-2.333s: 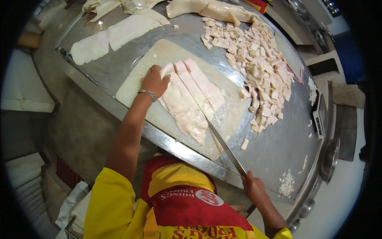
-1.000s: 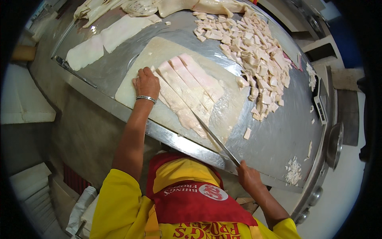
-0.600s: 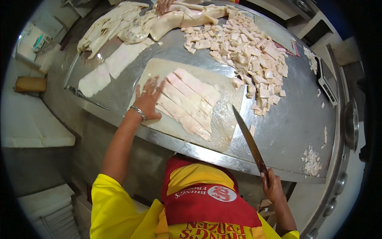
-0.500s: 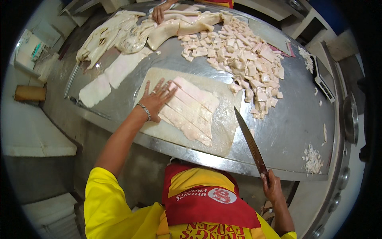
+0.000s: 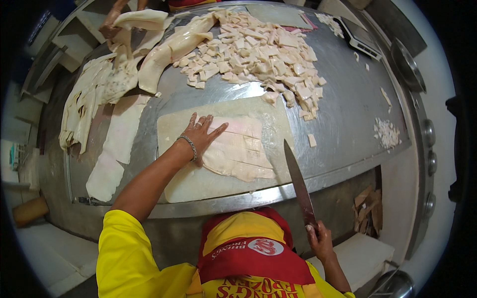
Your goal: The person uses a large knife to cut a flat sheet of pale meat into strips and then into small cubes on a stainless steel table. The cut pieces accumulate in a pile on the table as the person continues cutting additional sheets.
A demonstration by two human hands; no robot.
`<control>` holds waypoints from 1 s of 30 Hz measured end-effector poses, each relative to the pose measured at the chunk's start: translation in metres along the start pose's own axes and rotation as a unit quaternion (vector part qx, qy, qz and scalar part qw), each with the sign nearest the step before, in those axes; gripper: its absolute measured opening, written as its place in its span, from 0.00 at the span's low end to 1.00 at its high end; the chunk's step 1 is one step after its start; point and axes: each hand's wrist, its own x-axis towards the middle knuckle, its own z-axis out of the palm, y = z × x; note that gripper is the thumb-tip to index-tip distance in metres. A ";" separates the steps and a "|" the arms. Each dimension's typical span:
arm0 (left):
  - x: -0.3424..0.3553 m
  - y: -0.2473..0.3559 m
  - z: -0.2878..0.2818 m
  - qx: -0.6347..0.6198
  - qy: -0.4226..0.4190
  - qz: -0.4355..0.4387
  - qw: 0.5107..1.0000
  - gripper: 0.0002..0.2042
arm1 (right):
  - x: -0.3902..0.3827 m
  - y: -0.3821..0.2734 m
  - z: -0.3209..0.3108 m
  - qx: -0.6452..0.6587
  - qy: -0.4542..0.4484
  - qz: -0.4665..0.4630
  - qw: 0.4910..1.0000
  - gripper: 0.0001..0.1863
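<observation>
A pale sheet of what looks like pork skin (image 5: 238, 158), cut through in several long strips, lies flat on a whitish cutting board (image 5: 175, 185). My left hand (image 5: 198, 140) rests on the left part of this sheet with its fingers spread, a chain bracelet at the wrist. Low on the right, my right hand (image 5: 320, 241) is closed round the handle of a long knife (image 5: 299, 185). The blade points up and away, its tip near the board's right edge and apart from the skin.
Beyond the board is a big heap of cut skin pieces (image 5: 258, 47). Larger uncut skins (image 5: 89, 97) lie at the far left, where a co-worker's hands (image 5: 112, 25) hold one up. A scale (image 5: 358, 38) stands far right; small white scraps (image 5: 386, 133) lie nearer.
The view has turned, so the table's contents sit differently in it. The co-worker has lifted a skin off the table. My left hand stays on the sheet; my right still holds the knife.
</observation>
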 end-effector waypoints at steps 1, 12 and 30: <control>0.000 0.000 0.004 -0.008 0.011 0.002 1.000 0.77 | -0.005 -0.008 0.008 -0.005 0.001 0.005 1.000 0.09; -0.041 0.032 0.037 -0.114 0.124 -0.161 0.973 0.34 | -0.002 -0.025 0.047 -0.001 -0.014 0.062 0.998 0.14; -0.005 0.049 0.016 -0.186 0.100 -0.214 0.954 0.66 | 0.029 0.004 0.017 0.017 -0.015 0.034 0.999 0.15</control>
